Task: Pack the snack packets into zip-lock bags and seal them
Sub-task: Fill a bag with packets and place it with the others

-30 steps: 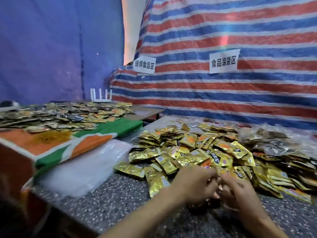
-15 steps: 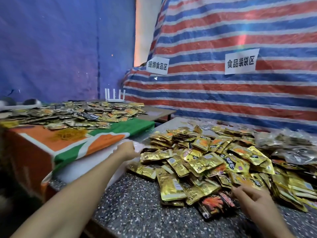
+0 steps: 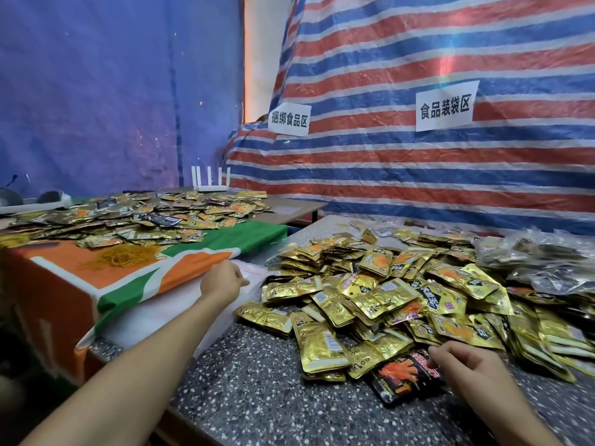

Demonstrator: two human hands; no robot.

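The person's left hand (image 3: 222, 281) is out at the far corner of the stack of zip-lock bags (image 3: 252, 283), which sits just left of the pile of gold packets (image 3: 386, 294). Its fingers are curled at the stack's edge, but it's too small in the head view to tell if they've actually pinched a bag. The right hand (image 3: 467, 365) has its fingers curled over a black packet (image 3: 402, 373) at the near edge of the pile, on the stone counter (image 3: 257, 391).

What could go wrong: those thin bags probably cling together, so a pull may lift two or three, or drag the whole stack sideways. The foil packets look slippery too, so tugging the black one out could send its neighbours sliding toward the counter's near edge.
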